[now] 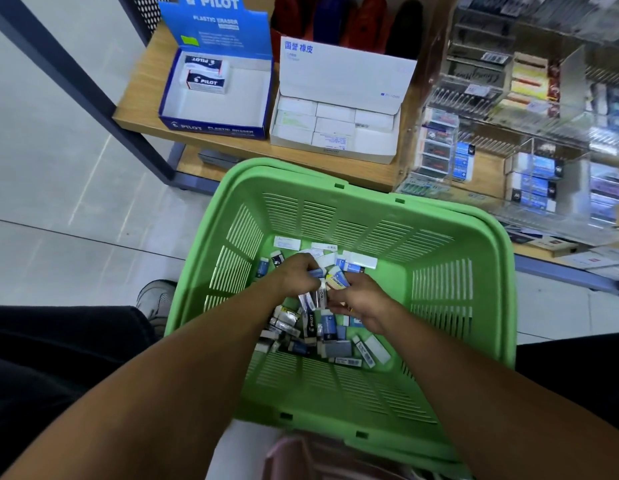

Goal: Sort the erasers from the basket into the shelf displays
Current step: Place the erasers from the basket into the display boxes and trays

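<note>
Down in a green slatted plastic basket [457, 306], two bare forearms reaching in. Left hand [296, 277] knuckles-up, fingers curled around a small blue-sleeved eraser [316, 273]. Right hand [361, 301] beside it, fingertips pinching a cream eraser with a blue-and-yellow band [337, 281]. Underneath, a jumbled heap of loose erasers [311, 332], rectangular, white with blue, grey and black sleeves. Beyond, on a wooden shelf [134, 109], a blue cardboard display box [214, 128] printed "PILOT PLASTIC ERASER", holding two Pilot erasers [205, 76]. Just right of it, a white display box [342, 109] lettered in blue Chinese characters, packed with white erasers. Farther right, clear acrylic racks [543, 161], contents blurred.
</note>
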{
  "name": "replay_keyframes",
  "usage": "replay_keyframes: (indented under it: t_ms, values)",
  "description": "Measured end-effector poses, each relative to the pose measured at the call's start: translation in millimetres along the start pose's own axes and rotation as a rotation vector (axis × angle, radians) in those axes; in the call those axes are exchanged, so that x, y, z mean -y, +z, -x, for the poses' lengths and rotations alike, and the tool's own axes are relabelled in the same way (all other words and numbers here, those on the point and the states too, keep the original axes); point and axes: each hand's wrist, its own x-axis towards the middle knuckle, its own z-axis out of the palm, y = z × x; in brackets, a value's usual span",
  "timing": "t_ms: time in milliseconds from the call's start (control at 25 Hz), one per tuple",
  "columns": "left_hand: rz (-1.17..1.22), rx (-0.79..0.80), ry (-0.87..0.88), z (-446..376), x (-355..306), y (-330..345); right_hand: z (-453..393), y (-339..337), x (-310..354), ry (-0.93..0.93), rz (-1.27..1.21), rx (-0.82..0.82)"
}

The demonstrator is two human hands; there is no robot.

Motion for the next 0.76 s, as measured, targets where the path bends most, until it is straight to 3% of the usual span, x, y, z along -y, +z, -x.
replay_keyframes:
  t_ms: [120, 280, 440, 760]
  values:
    - [0.194, -0.012, -0.108, 5, -4, 4, 8, 4, 5, 0.062, -0.075, 0.013]
    - [0.103, -0.054, -0.088, 10, -9, 9, 3, 16, 6, -0.016, 0.1, -0.092]
    - [0.138, -0.141, -0.126, 14, -5, 14, 3, 23, 14, 0.058, -0.206, -0.088]
    - [0.78, -0.119, -0.352, 27, -18, -3, 22, 15, 32, 0.14, -0.371, 0.012]
